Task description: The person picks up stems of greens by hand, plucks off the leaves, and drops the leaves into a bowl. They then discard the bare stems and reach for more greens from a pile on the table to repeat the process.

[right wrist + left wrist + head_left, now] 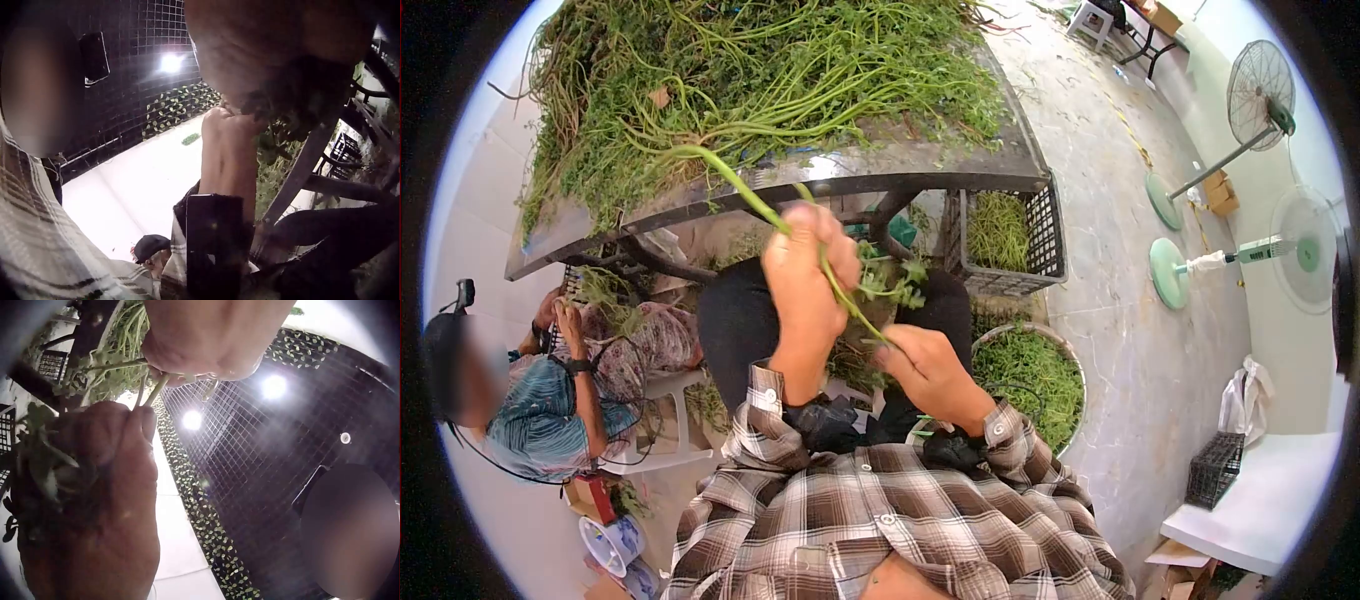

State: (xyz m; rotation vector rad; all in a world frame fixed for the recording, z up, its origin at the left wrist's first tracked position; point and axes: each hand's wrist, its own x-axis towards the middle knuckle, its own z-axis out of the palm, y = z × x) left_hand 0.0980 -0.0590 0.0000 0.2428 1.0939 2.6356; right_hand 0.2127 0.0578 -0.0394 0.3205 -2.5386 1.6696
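In the head view, my left hand (805, 275) grips a thick green stem (745, 188) in front of my chest. The stem's upper part slants up and left over the table edge. Lower down, my right hand (937, 370) pinches a thin green stalk (852, 308) that runs between both hands. A leafy sprig (900, 285) hangs beside that stalk, over my lap. In the left wrist view both hands are close together, with a short piece of stalk (157, 390) showing between them. Fingers hide the rest of it.
A big heap of leafy stems (800, 70) covers the table (830, 170). Right of my knees are a black crate (1048, 235) of stems and a round tub (1083, 385) of leaves. A seated person (560, 400) works at left. Two fans (1168, 275) stand at right.
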